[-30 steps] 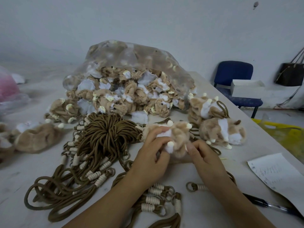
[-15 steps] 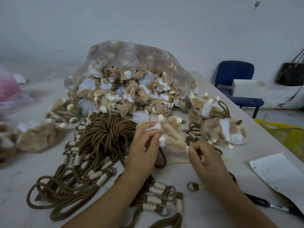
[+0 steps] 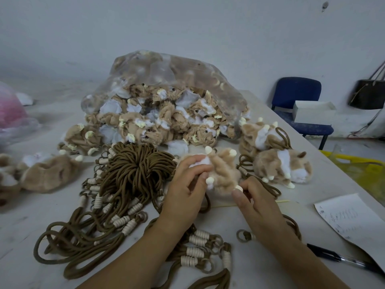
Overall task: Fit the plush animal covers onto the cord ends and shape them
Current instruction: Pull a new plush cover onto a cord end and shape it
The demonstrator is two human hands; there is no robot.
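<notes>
I see a plain pale wall [image 3: 187,28] behind; far right, a blue chair [image 3: 298,94] carries a white box [image 3: 312,110], dark bag [image 3: 367,94] hanging beside.

Pale grey table [image 3: 260,265], scuffed. Clear plastic bag [image 3: 166,80] of tan-and-white plush covers at far middle, covers spilling from its mouth onto table. Bundle of brown cords [image 3: 133,172] in front of bag, loops trailing toward near edge; more cord ends with cream wrappings [image 3: 195,249] near centre. Loose covers [image 3: 48,174] at left. Two finished plush animals [image 3: 281,165] at right, touching. Paper sheet [image 3: 352,220] and black pen [image 3: 337,257] at near right
</notes>
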